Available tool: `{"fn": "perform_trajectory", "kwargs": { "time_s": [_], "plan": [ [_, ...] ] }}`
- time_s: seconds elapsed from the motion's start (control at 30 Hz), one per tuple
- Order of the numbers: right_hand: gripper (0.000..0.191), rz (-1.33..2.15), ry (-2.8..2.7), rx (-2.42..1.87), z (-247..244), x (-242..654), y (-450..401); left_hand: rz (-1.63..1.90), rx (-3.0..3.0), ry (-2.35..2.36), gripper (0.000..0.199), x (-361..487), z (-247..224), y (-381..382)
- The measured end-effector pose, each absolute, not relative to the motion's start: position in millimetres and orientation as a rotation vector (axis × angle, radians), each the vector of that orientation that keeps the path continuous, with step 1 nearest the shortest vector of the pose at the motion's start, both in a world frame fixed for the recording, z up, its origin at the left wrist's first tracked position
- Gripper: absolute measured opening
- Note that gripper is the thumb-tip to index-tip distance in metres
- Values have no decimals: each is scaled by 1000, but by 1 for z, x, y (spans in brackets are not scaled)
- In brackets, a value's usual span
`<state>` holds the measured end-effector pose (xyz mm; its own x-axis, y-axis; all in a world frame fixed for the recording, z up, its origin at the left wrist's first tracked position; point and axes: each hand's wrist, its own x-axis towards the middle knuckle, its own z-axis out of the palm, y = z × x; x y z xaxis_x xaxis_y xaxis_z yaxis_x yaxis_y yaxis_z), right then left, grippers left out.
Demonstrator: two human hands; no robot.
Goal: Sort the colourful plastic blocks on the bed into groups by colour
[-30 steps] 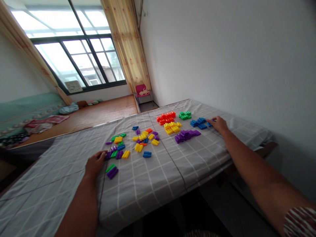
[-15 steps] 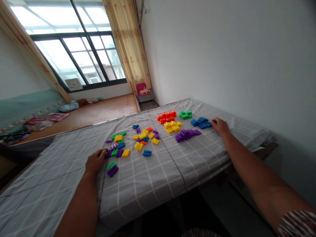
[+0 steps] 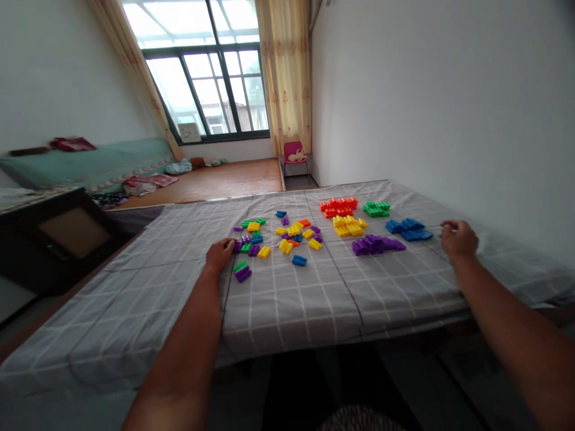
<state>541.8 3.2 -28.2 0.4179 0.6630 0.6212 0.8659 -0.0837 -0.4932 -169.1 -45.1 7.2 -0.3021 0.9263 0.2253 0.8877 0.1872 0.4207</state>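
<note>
My left hand rests at the left edge of a mixed heap, its fingers pinched on a purple plastic piece that they partly cover. Green, yellow and blue pieces lie close beside it. My right hand is just right of a pile of blue plastic pieces, apart from it. Its fingers are loosely curled, and I see nothing between them. Left of the blue pile lie a purple pile and a yellow pile. Orange-red pieces and green pieces are grouped behind.
A grey checked cloth covers the table. Loose mixed-colour pieces are scattered mid-table, with a blue pair nearer me. A white wall borders the right side. Beyond the table are a low wooden platform and a pink chair.
The view has turned left, so the table appears further right. My right hand has drawn away from the blue pile to its right. My left hand stays by the purple piece.
</note>
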Motion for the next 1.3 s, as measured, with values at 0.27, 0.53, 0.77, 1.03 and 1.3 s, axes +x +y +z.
{"fn": "perform_trajectory", "kwargs": {
  "time_s": [0.27, 0.53, 0.77, 1.03, 1.3],
  "plan": [
    [29, -108, -1611, -1337, 46, 370, -27, 787, 1797, 2322, 38, -168, 2, -43],
    [21, 353, -2620, -974, 38, 192, -42, 862, 1792, 2270, 37, -170, 0, -45],
    [29, 487, -2817, -904, 36, 174, -29, 875, 1795, 2239, 38, -170, 1, -47],
    [20, 431, -2402, -1066, 50, 224, -15, 868, 1806, 2227, 40, -173, 3, -45],
    [29, 280, -1618, -1334, 62, 389, 39, 794, 1831, 2285, 42, -184, 4, -38]
  ]
}}
